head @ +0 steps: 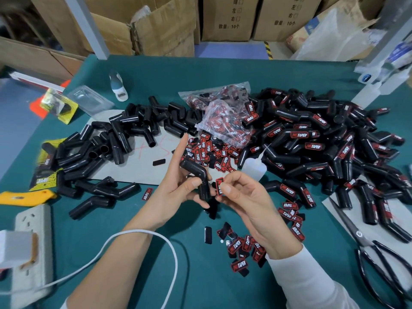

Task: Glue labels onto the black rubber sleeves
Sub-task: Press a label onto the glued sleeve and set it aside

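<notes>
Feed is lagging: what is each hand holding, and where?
Left hand: bent black rubber sleeve, gripped at its lower leg. Right hand: red-and-black label, pinched at its edge.

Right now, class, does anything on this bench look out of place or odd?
Yes: loose labels lie scattered on the green mat near the right hand, some face down showing black backs. A white cable loops across the work area under the left forearm, where it could snag.

A packing workshop: stacked cardboard cartons [227, 18] behind a bench heaped with rubber sleeves [323, 141].
</notes>
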A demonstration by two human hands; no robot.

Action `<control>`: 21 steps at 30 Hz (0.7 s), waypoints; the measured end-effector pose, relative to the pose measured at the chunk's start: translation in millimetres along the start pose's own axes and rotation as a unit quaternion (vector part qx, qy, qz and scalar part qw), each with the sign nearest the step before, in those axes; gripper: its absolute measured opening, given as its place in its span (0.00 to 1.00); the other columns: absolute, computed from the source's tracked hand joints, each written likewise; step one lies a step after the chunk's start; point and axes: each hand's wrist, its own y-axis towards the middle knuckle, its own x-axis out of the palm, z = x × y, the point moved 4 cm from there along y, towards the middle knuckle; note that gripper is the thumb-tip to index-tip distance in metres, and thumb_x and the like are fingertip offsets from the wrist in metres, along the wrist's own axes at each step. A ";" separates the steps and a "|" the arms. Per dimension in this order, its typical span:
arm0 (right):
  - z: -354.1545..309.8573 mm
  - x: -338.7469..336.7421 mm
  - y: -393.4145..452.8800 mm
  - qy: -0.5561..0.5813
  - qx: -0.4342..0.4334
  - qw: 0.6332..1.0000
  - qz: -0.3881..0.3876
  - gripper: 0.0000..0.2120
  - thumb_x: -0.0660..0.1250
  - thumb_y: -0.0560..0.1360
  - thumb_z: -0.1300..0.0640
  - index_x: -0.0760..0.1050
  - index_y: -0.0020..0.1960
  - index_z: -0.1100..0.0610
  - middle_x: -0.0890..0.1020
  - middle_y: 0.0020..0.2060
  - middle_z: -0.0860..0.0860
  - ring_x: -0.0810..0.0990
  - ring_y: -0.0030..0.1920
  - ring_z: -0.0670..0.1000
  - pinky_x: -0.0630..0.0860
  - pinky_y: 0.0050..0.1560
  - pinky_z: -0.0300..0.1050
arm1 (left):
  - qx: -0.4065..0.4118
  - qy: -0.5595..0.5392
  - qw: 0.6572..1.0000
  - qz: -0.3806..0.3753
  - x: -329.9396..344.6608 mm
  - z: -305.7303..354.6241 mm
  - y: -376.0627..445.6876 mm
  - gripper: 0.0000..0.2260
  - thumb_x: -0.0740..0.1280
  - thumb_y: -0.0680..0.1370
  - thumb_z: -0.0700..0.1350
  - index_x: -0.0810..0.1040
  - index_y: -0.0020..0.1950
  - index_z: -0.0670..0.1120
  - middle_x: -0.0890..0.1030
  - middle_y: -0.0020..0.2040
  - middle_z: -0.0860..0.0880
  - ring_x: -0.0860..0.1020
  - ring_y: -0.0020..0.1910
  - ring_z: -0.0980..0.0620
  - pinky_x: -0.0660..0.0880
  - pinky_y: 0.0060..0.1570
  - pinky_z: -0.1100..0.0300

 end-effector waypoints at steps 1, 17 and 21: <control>-0.2 -0.2 0.3 -0.012 -0.006 1.000 0.006 0.07 0.77 0.70 0.52 0.82 0.45 0.52 0.81 0.44 0.56 0.79 0.46 0.53 0.79 0.57 0.47 | -0.003 -0.005 1.000 -0.008 0.6 -0.3 0.1 0.37 0.69 0.83 0.47 0.50 0.81 0.70 0.81 0.55 0.43 0.85 0.49 0.41 0.84 0.45 0.49; -1.7 -6.5 2.6 -0.134 -0.038 0.990 0.033 0.06 0.79 0.69 0.50 0.83 0.42 0.49 0.84 0.43 0.50 0.80 0.49 0.49 0.76 0.56 0.42 | -0.020 0.040 0.999 -0.016 6.0 -1.2 -1.7 0.36 0.67 0.82 0.42 0.56 0.80 0.70 0.80 0.58 0.40 0.82 0.52 0.40 0.83 0.48 0.46; -1.4 -6.7 2.1 -0.149 -0.058 0.987 0.031 0.04 0.76 0.74 0.58 0.82 0.44 0.51 0.85 0.43 0.46 0.80 0.47 0.45 0.76 0.53 0.35 | -0.012 0.046 0.999 -0.022 9.9 0.9 -2.8 0.35 0.66 0.82 0.41 0.57 0.80 0.70 0.80 0.57 0.40 0.83 0.54 0.43 0.83 0.49 0.48</control>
